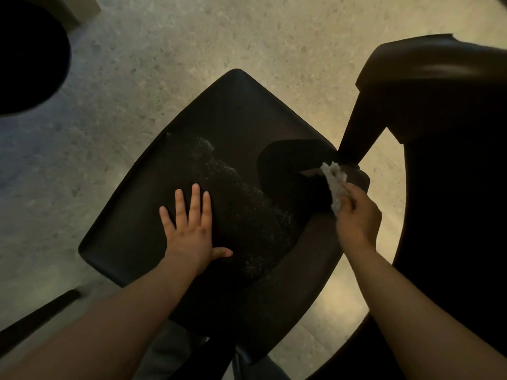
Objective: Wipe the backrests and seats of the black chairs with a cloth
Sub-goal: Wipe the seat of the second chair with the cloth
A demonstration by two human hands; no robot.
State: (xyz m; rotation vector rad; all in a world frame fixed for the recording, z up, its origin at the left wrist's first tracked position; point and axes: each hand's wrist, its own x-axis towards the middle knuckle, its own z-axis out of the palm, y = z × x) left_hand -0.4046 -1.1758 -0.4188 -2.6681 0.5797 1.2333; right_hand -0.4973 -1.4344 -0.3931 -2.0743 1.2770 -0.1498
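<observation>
Right hand point(356, 215) pinches white cloth point(336, 185) at the black chair's point(225, 127) right edge; fingertips hidden behind cloth. Left hand point(192, 229) flat on seat, fingers spread. Second chair point(439, 105) right, cropped, too dark to read.

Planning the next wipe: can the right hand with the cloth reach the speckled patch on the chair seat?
Likely yes. The right hand grips the cloth at the right of the seat, only bare surface between it and the speckled patch; the left hand lies flat beside the patch, not across.
</observation>
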